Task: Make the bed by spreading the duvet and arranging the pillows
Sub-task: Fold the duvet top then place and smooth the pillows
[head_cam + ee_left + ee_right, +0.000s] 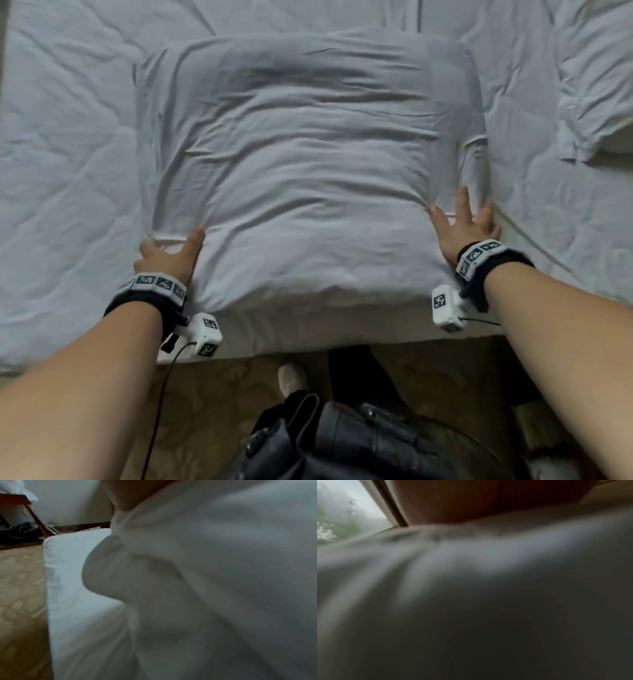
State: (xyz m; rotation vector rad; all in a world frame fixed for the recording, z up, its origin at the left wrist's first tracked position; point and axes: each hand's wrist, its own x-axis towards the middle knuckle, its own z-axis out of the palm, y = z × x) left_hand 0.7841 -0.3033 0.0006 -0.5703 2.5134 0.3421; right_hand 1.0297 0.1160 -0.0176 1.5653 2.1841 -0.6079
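From the head view, a white pillow (308, 171) lies flat on the white duvet (68, 144), its near edge at the near edge of the bed. The left hand (168, 257) sits at the pillow's near left corner, thumb on top and fingers curled round the edge, gripping it. The right hand (462, 226) lies on the pillow's near right corner with fingers spread wide and flat. A second pillow (596, 85) lies far right of the first.

In the left wrist view, bunched pillow fabric (205, 574) fills the frame, the patterned floor (20, 588) to its left.

The right wrist view is blurred: pillow cloth (471, 588), with a window (342, 513) beyond.
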